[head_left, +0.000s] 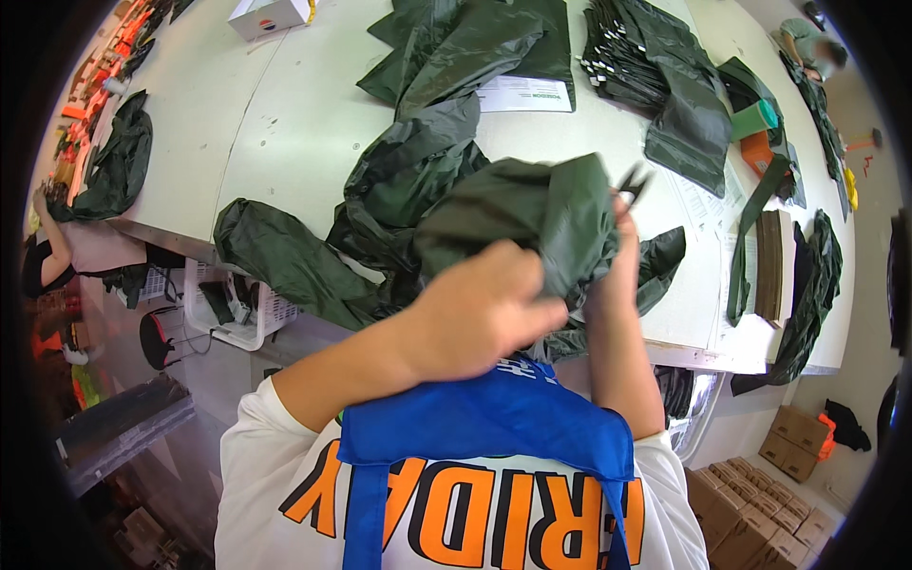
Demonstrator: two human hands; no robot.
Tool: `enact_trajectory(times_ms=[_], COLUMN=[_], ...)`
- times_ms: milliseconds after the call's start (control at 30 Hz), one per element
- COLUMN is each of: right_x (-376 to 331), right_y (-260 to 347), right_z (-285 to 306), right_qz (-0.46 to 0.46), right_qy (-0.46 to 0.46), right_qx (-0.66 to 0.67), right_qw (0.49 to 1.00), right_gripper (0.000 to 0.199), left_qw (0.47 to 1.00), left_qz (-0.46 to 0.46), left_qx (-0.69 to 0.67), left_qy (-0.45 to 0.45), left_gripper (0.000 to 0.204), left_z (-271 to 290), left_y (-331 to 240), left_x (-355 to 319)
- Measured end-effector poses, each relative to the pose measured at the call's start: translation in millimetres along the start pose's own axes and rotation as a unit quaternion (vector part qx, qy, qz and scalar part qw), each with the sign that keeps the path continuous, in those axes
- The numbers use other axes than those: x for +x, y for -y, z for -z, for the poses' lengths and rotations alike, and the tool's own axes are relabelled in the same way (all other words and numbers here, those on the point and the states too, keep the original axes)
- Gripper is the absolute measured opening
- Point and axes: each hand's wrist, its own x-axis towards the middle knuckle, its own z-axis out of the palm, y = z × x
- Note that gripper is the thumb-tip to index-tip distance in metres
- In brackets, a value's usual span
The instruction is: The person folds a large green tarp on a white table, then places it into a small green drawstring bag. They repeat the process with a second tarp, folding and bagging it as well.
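A dark green garment of thin, shiny fabric (518,214) is bunched up in front of my chest, with sleeve-like parts spread over the table edge. My left hand (480,309) is closed against its near side, fingers curled into the cloth and slightly blurred. On the garment's right side, my right hand (619,252) is closed around small dark snips (635,182), whose blades point up and away from me. The folds partly hide the right fingers. One sleeve-like part (290,256) lies to the left along the table edge.
Flat dark green garments (518,47) lie at the far middle of the white table (285,142). Farther right is a stack of folded ones (655,66), near a green roll (753,120). A white plastic basket (242,309) stands below the left edge. Cardboard boxes (760,513) fill the lower right.
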Motion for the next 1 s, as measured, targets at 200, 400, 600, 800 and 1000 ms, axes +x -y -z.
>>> enact_trajectory(times_ms=[200, 400, 600, 800, 1000], right_x=[-54.6, -31.0, -26.0, -14.2, 96.7], right_y=[7.9, -6.7, -9.4, 24.3, -45.1], right_z=[-24.6, -15.4, -7.9, -4.4, 92.3], right_qz=[0.38, 0.393, 0.396, 0.225, 0.141], right_qy=[0.262, 0.082, 0.004, 0.322, 0.162], right_qx=[-0.346, -0.435, -0.404, -0.288, -0.531], right_qw=[0.817, 0.806, 0.824, 0.873, 0.82], right_gripper=[0.034, 0.017, 0.019, 0.019, 0.023], left_qw=[0.94, 0.934, 0.991, 0.959, 0.959], left_qz=[0.23, 0.266, 0.088, 0.165, 0.239], left_qx=[0.08, 0.135, -0.009, -0.105, 0.098], left_qy=[-0.237, -0.197, -0.104, -0.206, -0.116], left_gripper=[0.023, 0.015, 0.025, 0.032, 0.08], left_z=[18.9, 19.2, 18.6, 70.0, 73.4], left_y=[71.2, 55.4, 16.9, 66.8, 173.8], left_x=[-5.5, -23.2, -22.8, -19.2, 14.6])
